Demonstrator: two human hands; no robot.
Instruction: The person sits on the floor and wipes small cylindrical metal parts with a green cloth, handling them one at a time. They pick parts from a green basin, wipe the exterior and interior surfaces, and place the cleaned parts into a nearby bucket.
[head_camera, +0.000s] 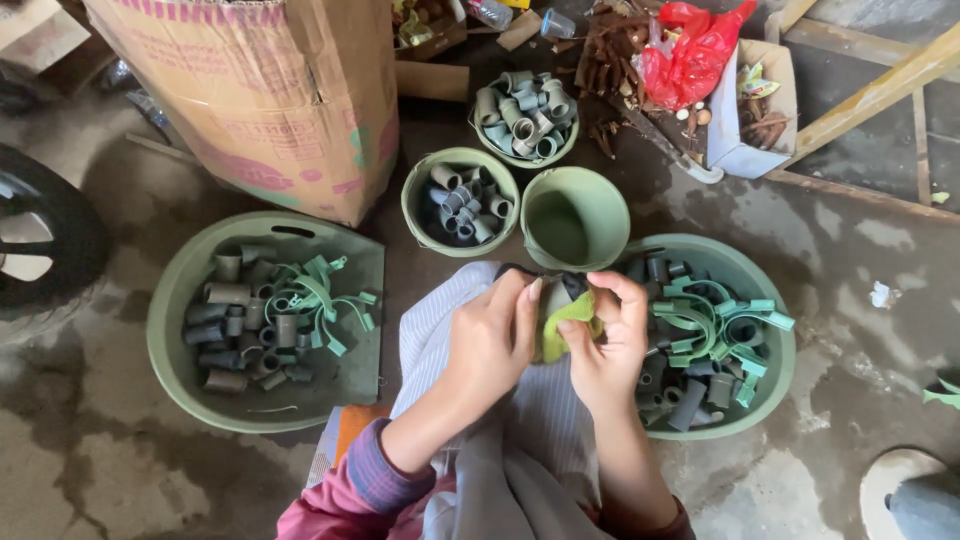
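Yellow-green piece (568, 322) held at centre of view, over the lap: soft-looking, folded or bent, with a dark bit at its upper edge; exact kind cannot be told. Left hand (492, 335) fingers curled closed on its left side, thumb and forefinger pinching near the top. Right hand (610, 345) fingers closed round its right side, thumb pressing the front. Both hands touch each other across the piece. Beneath them a grey striped cloth (440, 310) spread over the knees; pink-purple sleeve on the left arm. Just right of the hands a green oval basin (775, 385) with grey short tube sections and green curved clips. Left, well apart, a second green basin (170, 350), same mix of tubes and clips. Ahead of the hands three round green bowls: one (412, 205) with grey tubes, one empty (575, 215), one farther (527, 155) with grey-green tubes. Cardboard box (270, 90) upper left, red plastic bag (690, 50) and dried brown scraps upper right. Floor (830, 240) bare concrete, stained and damp-looking. Tyre (45, 245) at left edge, wooden frame (880, 90) at right
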